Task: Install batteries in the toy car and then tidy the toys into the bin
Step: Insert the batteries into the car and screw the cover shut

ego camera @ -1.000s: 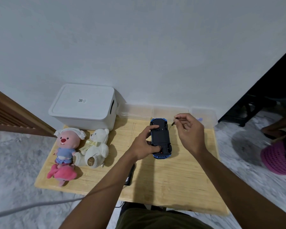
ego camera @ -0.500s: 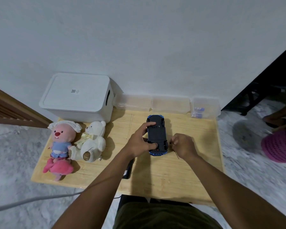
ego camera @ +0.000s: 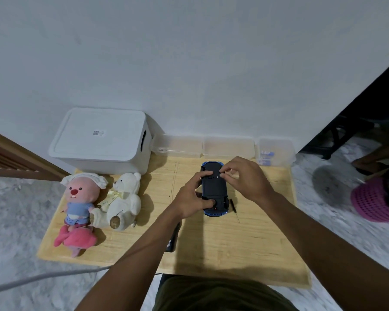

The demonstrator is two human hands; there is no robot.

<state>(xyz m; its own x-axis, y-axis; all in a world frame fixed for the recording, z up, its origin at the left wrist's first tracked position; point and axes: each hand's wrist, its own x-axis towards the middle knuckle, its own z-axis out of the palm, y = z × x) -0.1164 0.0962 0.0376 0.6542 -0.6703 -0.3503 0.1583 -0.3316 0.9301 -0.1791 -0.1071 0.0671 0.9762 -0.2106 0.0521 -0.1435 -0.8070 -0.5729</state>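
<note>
Now the car [ego camera: 213, 189] is seen lying upside down on the table [ego camera: 211, 243], dark underside up, right of centre and near the far edge. It is gripped by the left hand [ego camera: 190, 199]: the thumb is pressed on the near end and the fingers are curled round the left side. The far end of the underside is pinched by the right hand [ego camera: 243, 178] between thumb and forefinger; which small part is caught there cannot be told. A screwdriver [ego camera: 233, 205] is laid just beside the car's near right corner, apart from both hands. The bin [ego camera: 99, 140], lid on, is set at the far left corner. In front of it are laid a beaver [ego camera: 81, 194], a bear [ego camera: 124, 198] touching it, and a pink plush [ego camera: 74, 239] at the beaver's feet. Clear boxes [ego camera: 228, 147] are lined up behind the car; batteries [ego camera: 266, 153] are seen in the rightmost one.
</note>
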